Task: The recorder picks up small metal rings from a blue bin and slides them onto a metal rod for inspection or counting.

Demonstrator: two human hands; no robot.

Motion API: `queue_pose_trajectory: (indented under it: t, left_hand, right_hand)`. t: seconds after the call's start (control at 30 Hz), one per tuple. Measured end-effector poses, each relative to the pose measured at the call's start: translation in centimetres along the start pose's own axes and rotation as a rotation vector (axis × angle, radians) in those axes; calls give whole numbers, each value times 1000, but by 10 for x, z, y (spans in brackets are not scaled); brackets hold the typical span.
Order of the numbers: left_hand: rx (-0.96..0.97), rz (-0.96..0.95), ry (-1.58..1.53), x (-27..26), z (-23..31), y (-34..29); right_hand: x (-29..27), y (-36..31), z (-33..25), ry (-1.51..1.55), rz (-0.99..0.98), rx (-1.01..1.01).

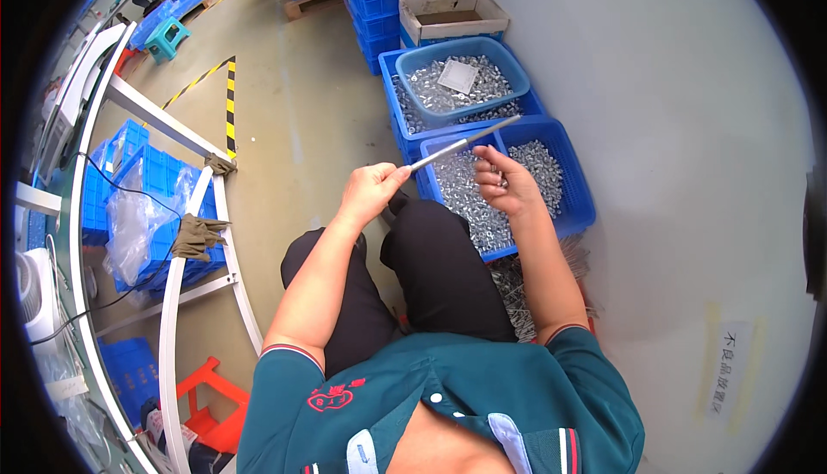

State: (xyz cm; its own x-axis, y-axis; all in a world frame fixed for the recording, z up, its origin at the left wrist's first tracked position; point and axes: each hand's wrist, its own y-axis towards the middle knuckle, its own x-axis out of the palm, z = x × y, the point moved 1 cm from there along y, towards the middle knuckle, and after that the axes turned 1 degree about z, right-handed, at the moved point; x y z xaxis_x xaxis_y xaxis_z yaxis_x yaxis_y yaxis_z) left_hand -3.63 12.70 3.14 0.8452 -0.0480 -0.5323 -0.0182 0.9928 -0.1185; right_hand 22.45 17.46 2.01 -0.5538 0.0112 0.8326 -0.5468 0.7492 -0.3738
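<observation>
My left hand [372, 192] is closed around the near end of a long metal rod [441, 154], which has a thicker sleeve along its middle. The rod slants up to the right, over a blue divided crate [589, 207]. Just below its far part is my right hand [510, 183], fingers curled; whatever they may hold is too small to make out. Small shiny metal nuts [544, 173] fill the crate's right section. Loose metal pieces, resembling washers or nuts, lie in its left section, partly behind my right hand. More thin metal rods [515, 302] lie below the crate, beside my leg.
Beyond the crate, a blue basin [422, 111] of metal parts bears a white card [458, 76]. An open carton [500, 24] and stacked blue crates [366, 22] stand farther back. A pale wall [680, 173] borders the right; a white-framed bench [172, 121] is at left.
</observation>
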Motion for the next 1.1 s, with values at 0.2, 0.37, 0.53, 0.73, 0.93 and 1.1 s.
queue_pose_trajectory:
  t: [0.2,0.37,0.53,0.73,0.93,1.1]
  left_hand:
    - [18,-18,-96,0,-1,4]
    - [7,2,-99,-3,-7,5]
    - [0,8,-60,-4,-8,4]
    - [15,-8,-12,-5,-6,1]
    - [-29,-77,102,-11,-4,-5]
    - [-38,-97,196,-15,5,-11]
  right_hand:
    - [-89,27,24,51,568,73]
    - [-91,20,26,97,472,5]
    - [-75,4,17,-52,347,-88]
    - [-68,-2,7,111,164,-109]
    - [-52,-1,-14,461,53,-168]
    - [-39,-1,-26,458,19,-231]
